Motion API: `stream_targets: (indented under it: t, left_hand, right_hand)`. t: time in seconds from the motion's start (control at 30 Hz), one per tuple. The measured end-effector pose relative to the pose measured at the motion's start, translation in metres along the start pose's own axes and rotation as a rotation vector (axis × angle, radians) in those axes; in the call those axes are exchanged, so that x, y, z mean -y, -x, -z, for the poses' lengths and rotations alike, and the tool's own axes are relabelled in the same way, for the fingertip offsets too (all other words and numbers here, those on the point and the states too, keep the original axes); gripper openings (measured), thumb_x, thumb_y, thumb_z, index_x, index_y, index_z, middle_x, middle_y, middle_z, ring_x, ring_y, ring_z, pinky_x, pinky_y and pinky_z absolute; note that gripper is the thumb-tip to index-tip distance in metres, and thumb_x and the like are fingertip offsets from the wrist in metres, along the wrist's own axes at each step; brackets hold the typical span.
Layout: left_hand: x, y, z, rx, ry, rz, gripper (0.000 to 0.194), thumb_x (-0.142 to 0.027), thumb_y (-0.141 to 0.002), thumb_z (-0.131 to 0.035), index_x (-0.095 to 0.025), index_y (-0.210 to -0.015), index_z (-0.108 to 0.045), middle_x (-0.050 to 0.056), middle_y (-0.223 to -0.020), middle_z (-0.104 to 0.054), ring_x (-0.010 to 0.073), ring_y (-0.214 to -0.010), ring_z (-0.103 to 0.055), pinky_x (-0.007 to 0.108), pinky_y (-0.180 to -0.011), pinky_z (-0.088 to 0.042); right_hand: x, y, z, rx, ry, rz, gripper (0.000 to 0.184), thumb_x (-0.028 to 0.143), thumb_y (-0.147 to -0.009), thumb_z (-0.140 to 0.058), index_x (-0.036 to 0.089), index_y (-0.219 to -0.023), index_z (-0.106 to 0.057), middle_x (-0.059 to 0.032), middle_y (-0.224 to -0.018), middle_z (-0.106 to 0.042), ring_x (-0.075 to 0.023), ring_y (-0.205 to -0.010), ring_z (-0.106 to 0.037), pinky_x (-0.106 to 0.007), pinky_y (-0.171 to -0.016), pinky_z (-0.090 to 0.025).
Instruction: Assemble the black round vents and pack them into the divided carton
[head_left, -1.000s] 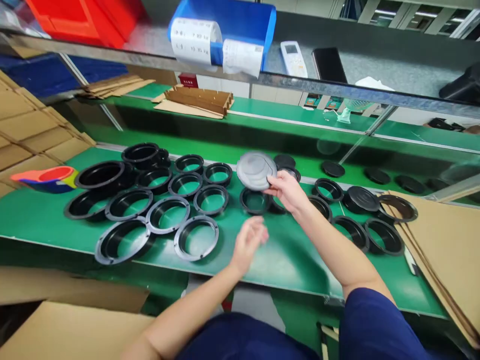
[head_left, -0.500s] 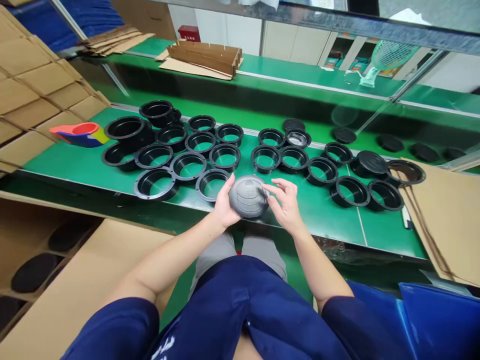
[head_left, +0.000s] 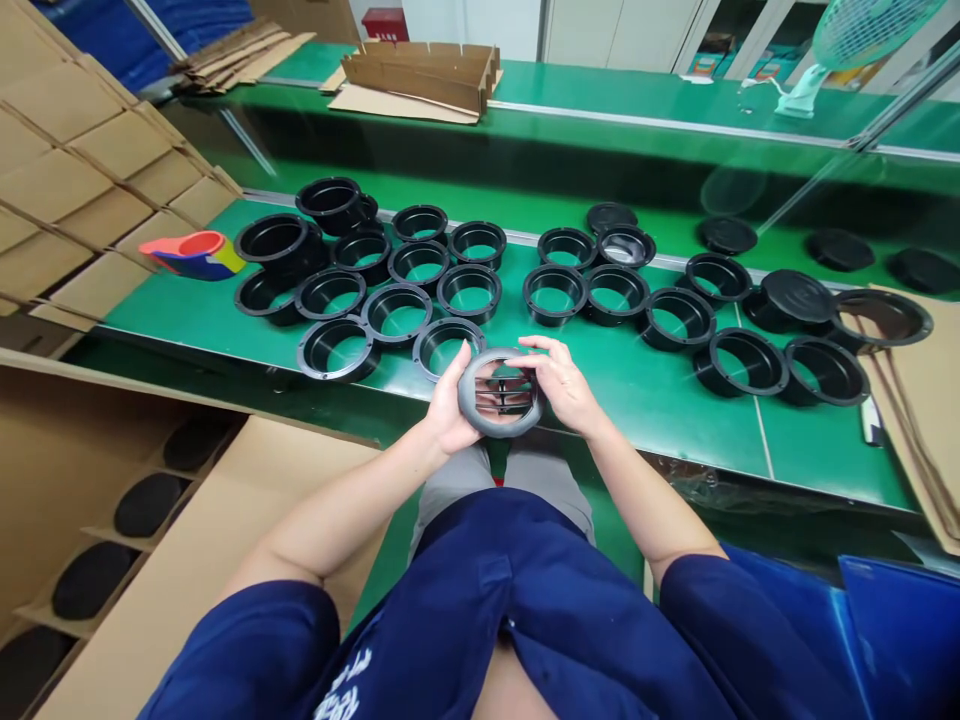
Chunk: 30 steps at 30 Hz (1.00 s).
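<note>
Both my hands hold a round grey vent part [head_left: 501, 393] with slats across its opening, just above the near edge of the green bench [head_left: 645, 400]. My left hand [head_left: 448, 405] grips its left rim and my right hand [head_left: 562, 383] grips its right rim and top. Several black plastic rings [head_left: 405, 310] lie on the bench behind my hands, and more black rings [head_left: 739, 360] lie to the right. A black ring [head_left: 447, 346] sits just beyond my left hand.
A carton with cardboard dividers [head_left: 112, 520] holding dark round parts stands at lower left. Flat cardboard sheets [head_left: 922, 400] lie at the right bench end. A red, blue and yellow tape dispenser [head_left: 193, 254] sits at the left. A divider insert [head_left: 420, 75] lies on the far bench.
My right hand brought the grey part from above the rings down toward my body. My left hand took hold of it. The part turned over, so its slatted open side now shows.
</note>
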<state>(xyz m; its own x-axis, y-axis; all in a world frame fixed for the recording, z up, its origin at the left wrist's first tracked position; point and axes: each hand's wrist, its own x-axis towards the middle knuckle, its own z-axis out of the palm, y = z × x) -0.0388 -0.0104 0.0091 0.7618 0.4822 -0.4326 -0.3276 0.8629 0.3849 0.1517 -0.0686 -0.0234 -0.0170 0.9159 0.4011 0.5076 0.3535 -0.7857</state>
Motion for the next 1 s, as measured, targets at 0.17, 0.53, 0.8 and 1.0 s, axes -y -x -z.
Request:
stream_targets:
  t: [0.17, 0.53, 0.8, 1.0]
  left_hand:
    - [-0.006, 0.001, 0.006, -0.024, -0.010, 0.011, 0.068, -0.068, -0.101, -0.040, -0.011, -0.130, -0.063, 0.022, -0.119, -0.069, 0.0392, -0.113, -0.067, 0.064, -0.101, -0.049]
    - [0.001, 0.012, 0.004, -0.111, 0.032, -0.083, 0.057, -0.057, -0.104, -0.041, -0.009, -0.117, -0.069, 0.016, -0.107, -0.074, 0.0308, -0.106, -0.070, 0.044, -0.097, -0.057]
    - [0.009, 0.042, 0.005, -0.147, -0.257, -0.131, 0.049, -0.064, -0.096, -0.060, -0.016, -0.102, -0.069, 0.011, -0.098, -0.072, 0.0247, -0.087, -0.069, 0.032, -0.074, -0.057]
    - [-0.029, 0.048, 0.052, -0.777, -0.556, -0.595, 0.031, -0.028, -0.084, -0.083, -0.016, -0.098, -0.058, 0.004, -0.090, -0.061, 0.0133, -0.072, -0.063, 0.020, -0.053, -0.045]
  right_hand:
    - [0.008, 0.000, 0.006, -0.014, -0.073, -0.071, 0.067, 0.069, -0.105, -0.023, 0.029, -0.124, -0.073, -0.0074, -0.142, -0.055, -0.0258, -0.138, -0.046, -0.047, -0.120, -0.037]
    - [0.019, 0.026, -0.015, 0.240, 0.284, 0.269, 0.083, 0.072, -0.093, -0.058, 0.024, -0.158, -0.039, -0.0161, -0.167, -0.020, -0.0409, -0.154, -0.018, -0.066, -0.124, -0.019]
    - [0.032, 0.018, -0.017, 0.370, 0.130, 0.120, 0.109, 0.076, -0.081, -0.070, 0.029, -0.164, -0.018, -0.0181, -0.160, -0.022, -0.0408, -0.149, -0.027, -0.062, -0.115, -0.040]
    - [0.010, 0.017, -0.007, 0.162, 0.227, -0.059, 0.101, 0.076, -0.082, -0.068, 0.031, -0.162, -0.027, -0.0171, -0.155, -0.027, -0.0417, -0.146, -0.029, -0.064, -0.115, -0.039]
